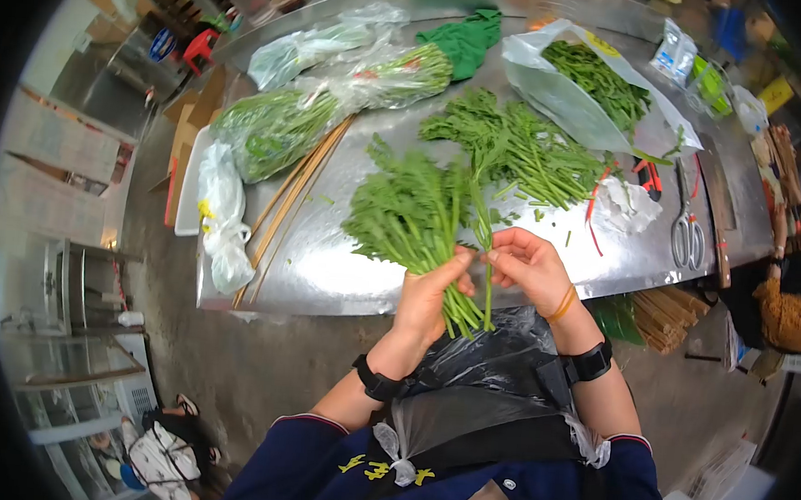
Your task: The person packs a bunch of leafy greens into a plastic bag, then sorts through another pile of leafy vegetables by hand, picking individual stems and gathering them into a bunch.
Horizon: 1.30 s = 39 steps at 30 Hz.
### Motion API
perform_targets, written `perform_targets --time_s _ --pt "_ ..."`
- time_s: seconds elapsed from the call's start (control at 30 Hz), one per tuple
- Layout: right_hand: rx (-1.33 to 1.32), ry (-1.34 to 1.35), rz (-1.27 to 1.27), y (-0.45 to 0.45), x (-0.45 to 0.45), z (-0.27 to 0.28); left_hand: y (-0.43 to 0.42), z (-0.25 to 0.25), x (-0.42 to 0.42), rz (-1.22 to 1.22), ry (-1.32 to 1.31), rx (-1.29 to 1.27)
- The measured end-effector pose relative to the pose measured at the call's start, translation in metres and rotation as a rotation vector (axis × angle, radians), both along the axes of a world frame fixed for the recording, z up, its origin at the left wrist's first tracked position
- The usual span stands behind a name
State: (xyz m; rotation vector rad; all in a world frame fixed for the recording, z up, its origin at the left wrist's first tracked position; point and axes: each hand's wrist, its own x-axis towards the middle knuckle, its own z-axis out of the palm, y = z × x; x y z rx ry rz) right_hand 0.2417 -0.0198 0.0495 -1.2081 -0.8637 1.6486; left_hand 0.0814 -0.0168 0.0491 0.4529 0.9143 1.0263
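My left hand [427, 297] is wrapped round a bunch of leafy greens [408, 209], the cut stems poking out below the fist. Pinched between the fingers of my right hand [526, 265] is a single leafy stem [478, 220], held upright just right of the bunch. Both hands are at the near edge of the metal table [325, 291]. Behind them lies a loose pile of the same greens [526, 152], with short cut stem pieces near it. An open plastic bag [557, 85] beyond the pile holds more greens.
Scissors [686, 235], red ties [592, 207] and crumpled white paper [625, 209] lie to the right. On the left are long thin sticks [299, 189], bagged vegetables [275, 128] and a knotted plastic bag [224, 216]. A green cloth [464, 41] sits at the back.
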Motion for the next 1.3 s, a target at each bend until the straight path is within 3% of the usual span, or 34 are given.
perform_targets --time_s 0.3,0.57,0.63,0.87,0.97,1.03,1.1,1.2,1.3 --pt "0.039 -0.134 0.166 0.005 -0.012 -0.007 -0.019 -0.011 0.001 0.013 0.057 0.033" --pt "0.221 -0.212 0.163 0.003 -0.005 -0.01 -0.031 -0.002 0.014 0.05 0.296 0.147" --pt "0.006 0.017 0.146 0.002 -0.003 -0.009 -0.031 -0.001 0.016 0.044 0.312 0.146" --pt "-0.109 0.193 0.142 -0.002 -0.002 -0.021 -0.032 0.002 0.015 0.038 0.309 0.138" --pt "-0.179 0.304 0.035 -0.002 -0.002 -0.019 -0.032 0.003 0.011 0.026 0.257 0.113" --pt "-0.159 0.346 -0.261 0.001 0.004 -0.015 -0.032 0.005 0.007 0.032 0.163 0.088" --pt "-0.138 0.401 -0.145 0.0 0.008 -0.013 -0.03 0.008 0.004 0.035 0.068 0.071" --pt "0.027 -0.071 0.027 -0.007 -0.01 -0.008 -0.027 0.006 0.0 0.024 0.053 0.155" --pt "0.061 0.055 0.134 -0.008 -0.016 0.011 -0.027 0.001 -0.006 -0.003 0.064 0.187"
